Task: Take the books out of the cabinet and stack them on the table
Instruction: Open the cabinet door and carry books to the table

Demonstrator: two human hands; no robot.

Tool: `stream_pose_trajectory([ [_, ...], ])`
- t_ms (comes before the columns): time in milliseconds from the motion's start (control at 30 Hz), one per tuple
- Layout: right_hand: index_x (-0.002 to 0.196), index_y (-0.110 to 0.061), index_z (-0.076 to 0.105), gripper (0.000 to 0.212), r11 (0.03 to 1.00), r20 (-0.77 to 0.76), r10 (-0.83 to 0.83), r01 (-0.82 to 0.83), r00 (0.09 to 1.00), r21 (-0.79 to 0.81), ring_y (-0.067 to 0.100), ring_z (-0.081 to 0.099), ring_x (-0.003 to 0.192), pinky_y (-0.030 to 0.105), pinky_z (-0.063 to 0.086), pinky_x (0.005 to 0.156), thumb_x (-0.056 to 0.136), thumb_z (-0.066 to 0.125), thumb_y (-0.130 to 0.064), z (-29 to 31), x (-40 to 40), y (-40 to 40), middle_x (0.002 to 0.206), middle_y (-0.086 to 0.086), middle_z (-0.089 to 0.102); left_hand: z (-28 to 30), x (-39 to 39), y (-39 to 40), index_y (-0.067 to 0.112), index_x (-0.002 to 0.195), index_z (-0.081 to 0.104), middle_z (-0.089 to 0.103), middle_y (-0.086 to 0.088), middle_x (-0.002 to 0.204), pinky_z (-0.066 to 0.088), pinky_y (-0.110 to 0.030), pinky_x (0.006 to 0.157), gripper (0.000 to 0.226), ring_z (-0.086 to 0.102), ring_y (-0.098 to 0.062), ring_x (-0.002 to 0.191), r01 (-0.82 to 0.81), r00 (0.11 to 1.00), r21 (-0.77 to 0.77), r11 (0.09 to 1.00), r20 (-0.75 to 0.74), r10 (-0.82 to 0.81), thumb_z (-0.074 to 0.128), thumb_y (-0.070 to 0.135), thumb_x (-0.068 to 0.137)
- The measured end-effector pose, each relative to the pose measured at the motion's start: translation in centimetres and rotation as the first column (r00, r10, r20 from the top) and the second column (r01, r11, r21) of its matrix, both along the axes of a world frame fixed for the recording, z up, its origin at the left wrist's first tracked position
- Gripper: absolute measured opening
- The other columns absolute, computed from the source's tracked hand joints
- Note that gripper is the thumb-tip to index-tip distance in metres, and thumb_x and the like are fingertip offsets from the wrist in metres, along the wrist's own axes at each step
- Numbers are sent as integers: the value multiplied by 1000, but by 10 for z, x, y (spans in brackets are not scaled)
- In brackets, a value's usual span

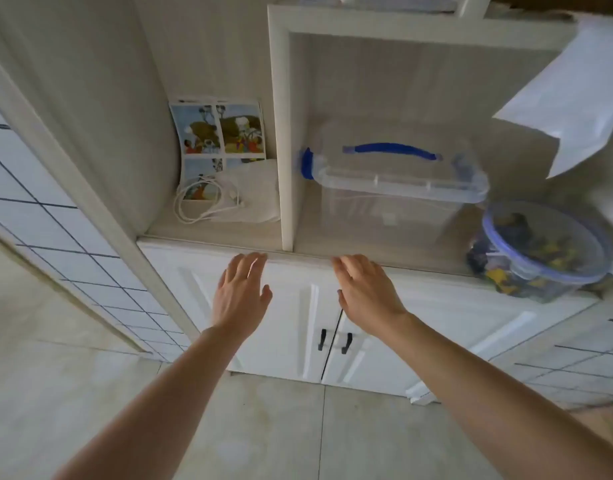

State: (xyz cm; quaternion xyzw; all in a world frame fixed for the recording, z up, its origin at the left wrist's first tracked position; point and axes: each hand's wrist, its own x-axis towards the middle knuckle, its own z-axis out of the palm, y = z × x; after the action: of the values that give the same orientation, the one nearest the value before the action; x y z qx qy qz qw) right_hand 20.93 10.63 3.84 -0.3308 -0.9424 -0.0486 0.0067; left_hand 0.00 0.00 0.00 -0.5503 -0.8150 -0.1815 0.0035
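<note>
Both hands, left hand [241,292] & right hand [365,296], are hovering mid-frame w/ fingers spread, holding nothing, in front of the closed cabinet doors [298,327]. No books showing (prob inside). Next: grabbing the black handles [334,341], pulling doors open.

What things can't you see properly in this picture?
Head view only:
- Inside the lower cabinet: its white doors are closed, so any books there are hidden.
- Picture sheet: its lower part is behind a white cable and a white bundle.
- Round tub: the contents are blurred.
- White sheet: cut off by the right edge.
- The table: not in view.
</note>
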Motion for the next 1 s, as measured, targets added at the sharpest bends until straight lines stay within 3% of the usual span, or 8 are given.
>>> stream_pose_trajectory([
  [267, 140, -4, 40, 63, 1000, -104, 7, -8, 995, -10, 30, 36, 130, 38, 31, 108, 78, 51, 3, -3, -3, 5, 138, 10, 42, -1, -11, 10, 23, 146, 39, 43, -3, 146, 25, -53, 116, 60, 29, -27, 141, -12, 994, -65, 998, -105, 5, 62, 27, 89],
  [500, 145, -2, 31, 62, 989, -151, -4, -18, 989, -144, 23, 9, 147, 30, 6, 119, 86, 47, -5, -7, 0, -2, 155, 9, 24, 1, 3, 9, 27, 145, 40, 43, -3, 145, 28, -55, 113, 59, 27, -28, 141, -78, 994, -89, 993, -78, 71, 61, 28, 90],
  [600, 145, -2, 32, 60, 970, -167, -30, -12, 986, -243, 25, 22, 143, 30, 18, 117, 87, 46, -7, -6, 1, -15, 153, 11, 31, 3, 3, 0, 24, 140, 48, 48, -5, 139, 31, -54, 111, 50, 33, -29, 136, -71, 996, -47, 996, -63, 68, 58, 27, 91],
  [667, 137, -2, 45, 50, 940, -201, -92, 19, 975, -340, 31, 48, 124, 35, 41, 103, 87, 45, -7, 0, 1, -24, 136, 11, 52, 3, 4, -7, 22, 136, 53, 51, -6, 135, 33, -53, 108, 44, 38, -30, 131, -59, 997, -4, 998, -50, 58, 57, 26, 92],
  [700, 123, -2, 56, 39, 936, -224, -108, 23, 968, -352, 32, 57, 107, 38, 48, 92, 87, 45, -9, 3, -1, -27, 116, 11, 62, 3, 4, -11, 21, 133, 56, 53, -6, 132, 35, -53, 107, 42, 40, -31, 129, -56, 997, 18, 998, -48, 57, 57, 26, 92],
  [767, 95, -3, 62, 21, 922, -245, -159, 55, 957, -382, 29, 59, 78, 39, 52, 74, 90, 46, -16, 8, -3, -32, 78, 10, 63, 2, 5, -21, 21, 130, 59, 54, -6, 130, 36, -54, 106, 37, 43, -31, 126, -53, 998, 43, 998, -44, 55, 57, 27, 93],
  [867, 91, -11, 61, 22, 853, -231, -266, 118, 936, -508, 25, 56, 75, 36, 52, 70, 91, 55, -32, 16, -7, -40, 75, 6, 64, 1, 6, -34, 21, 124, 63, 54, -4, 129, 36, -53, 107, 33, 45, -30, 125, -94, 995, 73, 993, 33, 92, 56, 34, 95],
  [1000, 82, -11, 67, 29, 834, -196, -220, 80, 955, -546, 21, 59, 64, 35, 52, 67, 90, 58, -37, 22, -14, -60, 63, 5, 64, 3, 16, -42, 17, 129, 60, 48, -3, 139, 34, -46, 111, 40, 42, -27, 130, -251, 942, 169, 953, 269, 200, 59, 37, 93],
])
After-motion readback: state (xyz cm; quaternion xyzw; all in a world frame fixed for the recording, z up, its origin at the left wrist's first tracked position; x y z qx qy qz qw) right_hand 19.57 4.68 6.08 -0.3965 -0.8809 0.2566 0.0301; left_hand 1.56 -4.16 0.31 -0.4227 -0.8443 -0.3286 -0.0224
